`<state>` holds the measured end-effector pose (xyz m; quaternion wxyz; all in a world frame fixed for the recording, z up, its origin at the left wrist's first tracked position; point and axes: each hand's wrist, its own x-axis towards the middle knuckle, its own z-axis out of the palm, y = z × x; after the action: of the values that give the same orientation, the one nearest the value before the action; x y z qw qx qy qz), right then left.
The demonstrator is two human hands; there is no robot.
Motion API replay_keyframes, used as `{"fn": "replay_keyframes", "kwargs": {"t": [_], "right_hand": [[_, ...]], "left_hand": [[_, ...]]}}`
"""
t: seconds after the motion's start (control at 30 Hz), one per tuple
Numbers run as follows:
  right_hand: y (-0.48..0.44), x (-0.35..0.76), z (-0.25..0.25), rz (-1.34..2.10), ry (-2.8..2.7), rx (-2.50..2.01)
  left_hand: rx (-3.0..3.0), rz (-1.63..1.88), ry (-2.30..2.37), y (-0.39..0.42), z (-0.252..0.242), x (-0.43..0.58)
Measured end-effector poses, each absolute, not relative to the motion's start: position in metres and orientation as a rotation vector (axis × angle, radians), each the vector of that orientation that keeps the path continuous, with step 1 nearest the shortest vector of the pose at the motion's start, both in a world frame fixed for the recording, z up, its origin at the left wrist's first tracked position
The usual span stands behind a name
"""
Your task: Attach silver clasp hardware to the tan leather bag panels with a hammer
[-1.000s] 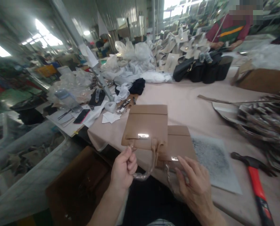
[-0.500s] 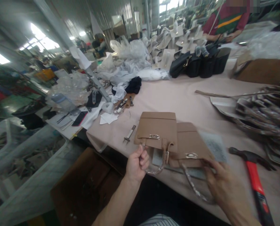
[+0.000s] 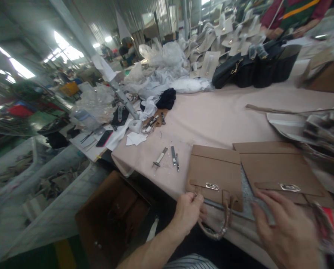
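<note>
My left hand (image 3: 187, 211) is closed in a pinch at the handle base of a tan bag panel (image 3: 214, 168). That panel lies near the table's front edge, with a metal clasp and a plastic-wrapped handle (image 3: 214, 233) that hangs toward me. My right hand (image 3: 287, 231), slightly blurred, has its thumb and fingers apart. Its fingertips are at the lower left edge of a second tan bag panel (image 3: 279, 168), which also bears a metal clasp. A grey slab (image 3: 247, 194) shows between the two panels. Red parts of a hammer (image 3: 331, 220) peek out at the lower right, mostly covered.
Small metal hand tools (image 3: 174, 157) and a caliper-like tool (image 3: 159, 157) lie left of the panels. Wrapped handles (image 3: 326, 127) are heaped at right. Black bags (image 3: 256, 69) and pale bag pieces stand at the back, before a co-worker's hands (image 3: 301, 31). A cardboard box (image 3: 110, 220) sits below left.
The second panel has moved right, away from the first, and its handle now overlaps the hammer. The first panel has come down toward the table edge. Small metal tools now show beside it.
</note>
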<state>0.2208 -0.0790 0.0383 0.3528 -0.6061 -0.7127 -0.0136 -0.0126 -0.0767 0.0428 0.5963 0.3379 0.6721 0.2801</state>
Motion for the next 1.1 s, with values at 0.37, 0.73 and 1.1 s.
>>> {"fn": "replay_keyframes", "kwargs": {"t": [0.37, 0.73, 1.1], "right_hand": [[-0.061, 0.145, 0.003, 0.119, -2.045, -1.438], [-0.058, 0.157, 0.002, 0.245, -2.14, -1.295], [-0.056, 0.156, -0.004, 0.149, -2.14, -1.278]], "left_hand": [[2.116, 0.381, 1.823, -0.07, 0.057, -0.032], [2.712, 0.043, 0.867, -0.001, 0.062, -0.074], [2.166, 0.683, 0.868, -0.033, 0.035, -0.095]]}}
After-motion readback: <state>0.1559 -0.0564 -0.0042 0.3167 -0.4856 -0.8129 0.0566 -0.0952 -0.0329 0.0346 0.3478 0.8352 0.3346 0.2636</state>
